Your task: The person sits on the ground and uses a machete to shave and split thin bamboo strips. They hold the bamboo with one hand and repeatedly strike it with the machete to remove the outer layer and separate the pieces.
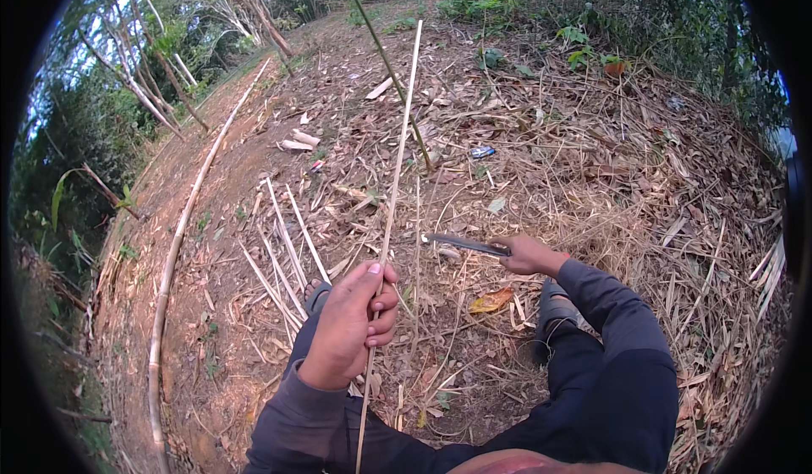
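My left hand (359, 320) is closed around a long thin bamboo strip (400, 157), which stands nearly upright and leans slightly right at its top. Its lower end runs down past my left forearm. To the right, my right hand (530, 255) grips a knife (465, 243) with a dark blade that points left toward the strip. The blade and the strip look apart; the handle is mostly hidden in my fingers. Several split bamboo strips (283, 241) lie on the ground beside my left foot.
A long bamboo pole (182, 229) lies along the slope at left. A thin green stem (385, 60) rises ahead. Dry leaves and shavings cover the ground, with a blue wrapper (482, 152) and a yellow leaf (491, 301) among them. My sandalled right foot (558, 309) is beneath the right hand.
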The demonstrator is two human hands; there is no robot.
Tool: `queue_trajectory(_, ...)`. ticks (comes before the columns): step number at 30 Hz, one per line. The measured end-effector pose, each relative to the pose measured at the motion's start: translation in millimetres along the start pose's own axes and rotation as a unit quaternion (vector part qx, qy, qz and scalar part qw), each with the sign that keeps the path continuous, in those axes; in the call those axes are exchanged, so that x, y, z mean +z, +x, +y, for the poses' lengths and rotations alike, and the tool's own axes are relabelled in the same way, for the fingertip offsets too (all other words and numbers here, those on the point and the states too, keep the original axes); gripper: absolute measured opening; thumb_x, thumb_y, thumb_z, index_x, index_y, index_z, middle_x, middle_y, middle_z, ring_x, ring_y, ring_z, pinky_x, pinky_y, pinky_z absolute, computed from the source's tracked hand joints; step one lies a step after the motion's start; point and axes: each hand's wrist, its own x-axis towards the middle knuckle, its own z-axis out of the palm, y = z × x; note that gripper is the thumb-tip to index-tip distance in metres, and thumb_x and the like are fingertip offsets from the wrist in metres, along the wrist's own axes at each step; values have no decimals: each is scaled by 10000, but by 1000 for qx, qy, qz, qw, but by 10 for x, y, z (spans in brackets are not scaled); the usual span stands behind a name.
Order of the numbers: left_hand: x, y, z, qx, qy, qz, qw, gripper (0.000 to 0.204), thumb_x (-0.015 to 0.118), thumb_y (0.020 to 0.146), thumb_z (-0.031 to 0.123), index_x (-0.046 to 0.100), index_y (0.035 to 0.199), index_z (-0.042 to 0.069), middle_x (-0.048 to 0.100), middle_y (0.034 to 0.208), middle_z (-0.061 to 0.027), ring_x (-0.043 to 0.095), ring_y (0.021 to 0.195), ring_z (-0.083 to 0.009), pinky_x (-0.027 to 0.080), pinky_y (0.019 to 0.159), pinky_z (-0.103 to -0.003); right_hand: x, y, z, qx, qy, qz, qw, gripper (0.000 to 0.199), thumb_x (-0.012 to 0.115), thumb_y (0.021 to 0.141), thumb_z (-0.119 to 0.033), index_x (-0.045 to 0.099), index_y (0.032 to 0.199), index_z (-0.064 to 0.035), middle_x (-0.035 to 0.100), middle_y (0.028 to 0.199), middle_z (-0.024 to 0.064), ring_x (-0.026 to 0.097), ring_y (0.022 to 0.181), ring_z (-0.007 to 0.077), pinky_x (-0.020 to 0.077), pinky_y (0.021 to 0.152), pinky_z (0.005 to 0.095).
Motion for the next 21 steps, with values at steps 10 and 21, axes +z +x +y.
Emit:
queue_trajectory(10,-33,15,-57,-4,-27,5,1000,207,370,1078,267,457,988,102,323,690,56,230,467,-22,193,378,-185,-573,-367,-1316,-213,338,325,857,530,470,1064,-310,384,1524,-60,536,696,11,490,584,115,439,579,312)
queue_trajectory(21,131,-43,-264,23,112,60,992,220,411,1082,286,507,976,118,391,722,56,288,520,-25,207,455,-214,-432,-694,-1740,-435,-111,303,840,583,532,954,-519,527,1458,-226,364,608,-10,444,469,130,371,409,326)
